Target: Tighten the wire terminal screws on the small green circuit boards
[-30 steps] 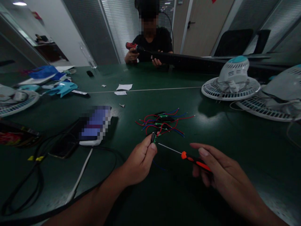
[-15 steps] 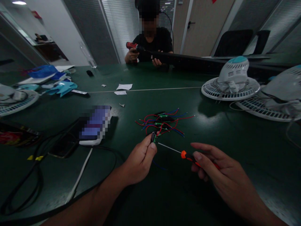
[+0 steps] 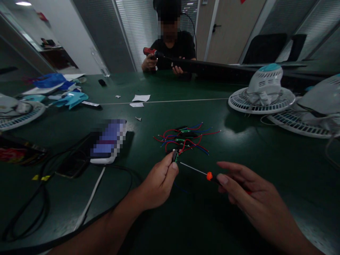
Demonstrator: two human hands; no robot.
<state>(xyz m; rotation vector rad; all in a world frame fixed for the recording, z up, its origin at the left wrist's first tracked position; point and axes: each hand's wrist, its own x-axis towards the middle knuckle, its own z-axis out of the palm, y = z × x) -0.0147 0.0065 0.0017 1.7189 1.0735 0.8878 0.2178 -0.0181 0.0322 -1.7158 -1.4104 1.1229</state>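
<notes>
Between the thumb and fingers of my left hand (image 3: 161,182) is a small green circuit board (image 3: 175,156) with a black part on it. My right hand (image 3: 245,193) grips a screwdriver (image 3: 209,176) with an orange and black handle. Its thin shaft points left, and the tip is close beside the board; whether they touch I cannot tell. Just beyond my left hand lies a bunch of similar small boards (image 3: 186,131) with red and blue wires. My left fingers hide part of the held board.
A phone on a white stand (image 3: 108,140), a dark phone (image 3: 75,159) and black cables are on the left. White fan parts (image 3: 261,101) stand at the right. Across the green table (image 3: 170,113), a person holds a red drill (image 3: 149,52) against a long black bar (image 3: 212,65). Paper scraps (image 3: 141,98) lie mid-table.
The screwdriver has shifted slightly right and its tip sits a little further from the board. My right fingers have rolled a bit round the handle. My left hand has hardly moved.
</notes>
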